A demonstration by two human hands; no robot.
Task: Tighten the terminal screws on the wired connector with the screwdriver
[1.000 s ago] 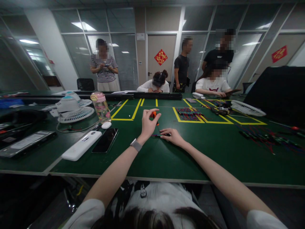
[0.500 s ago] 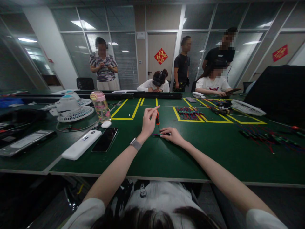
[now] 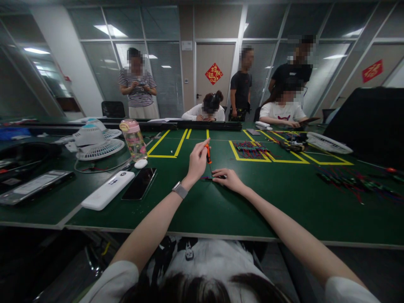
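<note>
My left hand (image 3: 198,160) is closed on the orange and black handle of a screwdriver (image 3: 208,155), which stands nearly upright. The thin shaft points down to a small green part with coloured wires (image 3: 208,178) on the table. My right hand (image 3: 229,180) pinches that small wired part from the right, low against the tabletop. A dark piece shows under the right fingers; its kind is hard to tell. The fingers partly hide the spot where the screwdriver tip meets the part.
Left of my arms lie a black phone (image 3: 139,184), a white power bank (image 3: 109,190) and a pink-lidded bottle (image 3: 134,141), with a white fan (image 3: 99,145) beyond. Wired parts lie in a pile (image 3: 251,149) within yellow tape and in another (image 3: 353,181) at right. Several people are across the table.
The fingers of my left hand have curled in closer around the screwdriver handle. My right hand stays in place at the small wired part.
</note>
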